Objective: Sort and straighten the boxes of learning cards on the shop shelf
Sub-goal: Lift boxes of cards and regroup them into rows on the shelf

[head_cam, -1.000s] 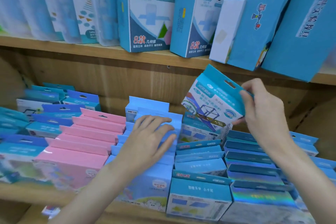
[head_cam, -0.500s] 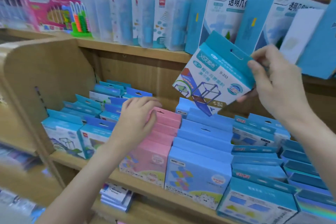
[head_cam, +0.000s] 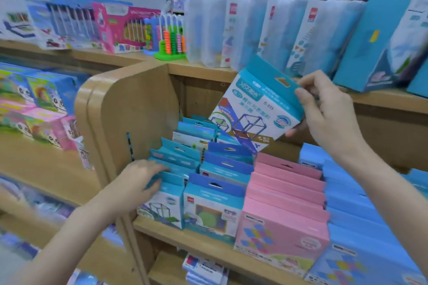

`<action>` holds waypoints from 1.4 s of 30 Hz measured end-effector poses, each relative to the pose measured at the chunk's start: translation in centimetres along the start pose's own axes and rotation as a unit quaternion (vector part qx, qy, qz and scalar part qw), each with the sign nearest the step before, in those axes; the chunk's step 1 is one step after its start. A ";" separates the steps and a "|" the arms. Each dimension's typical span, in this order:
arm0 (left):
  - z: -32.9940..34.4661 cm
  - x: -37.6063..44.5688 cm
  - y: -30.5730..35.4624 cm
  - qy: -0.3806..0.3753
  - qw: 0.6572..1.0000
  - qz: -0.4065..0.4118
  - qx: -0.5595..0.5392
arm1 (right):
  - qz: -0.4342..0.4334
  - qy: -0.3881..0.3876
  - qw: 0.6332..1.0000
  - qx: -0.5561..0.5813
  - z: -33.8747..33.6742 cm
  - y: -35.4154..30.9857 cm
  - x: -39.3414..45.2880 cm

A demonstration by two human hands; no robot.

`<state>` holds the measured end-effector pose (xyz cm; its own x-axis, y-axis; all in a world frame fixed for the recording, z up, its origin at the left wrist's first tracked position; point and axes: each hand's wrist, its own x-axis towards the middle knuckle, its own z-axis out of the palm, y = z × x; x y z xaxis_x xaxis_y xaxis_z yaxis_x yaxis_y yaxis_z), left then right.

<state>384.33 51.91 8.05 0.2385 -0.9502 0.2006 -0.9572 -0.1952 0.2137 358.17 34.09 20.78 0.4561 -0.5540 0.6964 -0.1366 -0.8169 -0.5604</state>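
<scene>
My right hand [head_cam: 328, 111] pinches the teal hang tab of a white-and-teal card box [head_cam: 254, 109] printed with a cube frame, and holds it tilted in the air above the shelf. My left hand [head_cam: 139, 180] rests with curled fingers on the tabs of the leftmost row of teal boxes [head_cam: 169, 183], whose front box carries the same cube print. To the right stand a second row of blue-topped boxes [head_cam: 220, 192], a row of pink boxes [head_cam: 284, 210] and a row of light blue boxes [head_cam: 361, 227].
A wooden side panel [head_cam: 129, 113] closes the shelf on the left, right beside my left hand. The upper shelf board [head_cam: 208, 71] carries clear plastic cases, a bead abacus [head_cam: 171, 39] and tall blue boxes [head_cam: 379, 44]. More toy boxes fill the neighbouring unit at left.
My left hand moved left from the pink row to the leftmost teal row. My right hand carried the cube-print box left with it. The view swung left.
</scene>
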 end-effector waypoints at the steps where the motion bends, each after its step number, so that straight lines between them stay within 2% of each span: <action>1: 0.2 -0.3 -0.6 -0.005 1.000 0.014 0.013 | 0.000 -0.005 1.000 0.000 0.9 -0.2 0.4; 3: 0.8 -0.6 -1.6 0.009 0.999 0.042 0.022 | -0.001 -0.015 1.000 0.002 2.4 -0.5 1.0; 10: 0.5 -1.6 -1.6 0.060 0.996 0.064 0.033 | -0.007 -0.071 0.997 0.011 6.3 -0.1 2.5; 14: -1.2 1.4 -0.7 -0.004 0.994 0.064 0.085 | -0.013 -0.080 0.997 0.012 7.9 0.6 3.8; 17: -2.4 5.3 -0.1 -0.152 0.980 0.012 0.129 | -0.017 -0.079 0.997 0.007 8.4 1.1 4.5; 19: -2.5 6.9 0.1 -0.209 0.971 0.000 0.116 | -0.022 -0.081 0.996 0.003 8.4 1.4 4.8; 21: -2.4 7.2 0.0 -0.230 0.967 0.004 0.106 | -0.026 -0.081 0.996 0.002 8.2 1.8 5.0; 24: -2.4 6.1 -0.5 -0.181 0.976 0.027 0.114 | -0.030 -0.076 0.997 0.008 8.2 2.4 5.3; 31: -1.6 3.7 -1.1 -0.097 0.993 0.058 0.039 | -0.031 -0.094 0.995 0.031 9.7 3.0 5.9; 37: -1.2 3.6 -1.1 -0.079 0.996 0.033 0.022 | -0.032 -0.122 0.991 0.053 12.1 3.2 6.2; 42: -1.1 2.7 -0.6 -0.030 1.000 -0.005 0.001 | -0.031 -0.120 0.989 0.079 12.2 2.8 7.5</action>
<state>385.73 49.71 9.56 0.2387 -0.9608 0.1409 -0.9549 -0.2059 0.2139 371.96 29.60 18.93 0.6574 -0.4347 0.6155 0.0282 -0.8021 -0.5966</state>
